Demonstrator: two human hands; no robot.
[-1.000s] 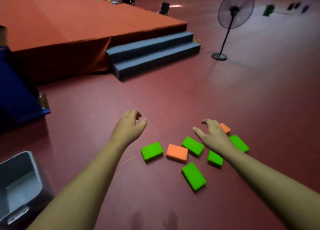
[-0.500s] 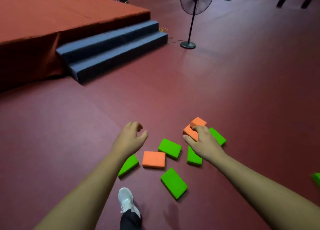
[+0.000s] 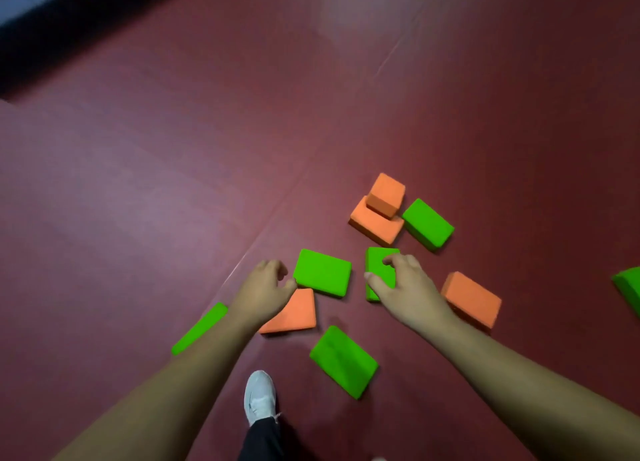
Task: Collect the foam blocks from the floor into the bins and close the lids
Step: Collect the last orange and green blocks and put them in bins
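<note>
1. Right hand: curled over green foam block on the floor, thumb at its long edge, seemingly pinching.
2. Left hand: loosely curled, empty, beside second green block.
3. Handling, judged: light, soft, grippy; take across the short width.

Occlusion and cropping. The left hand covers the upper left corner of the near orange block, and its forearm crosses one end of the leftmost green block. The right hand hides the lower right of the narrow green block; whether its fingers pinch that block or merely lie over it cannot be told. Its forearm masks a corner of the right orange block. A small orange block conceals part of the flat orange block beneath. The right frame edge crops another green block; the bottom edge crops both forearms and the trouser leg. The dark band, top left, is blurred beyond recognition.
</note>
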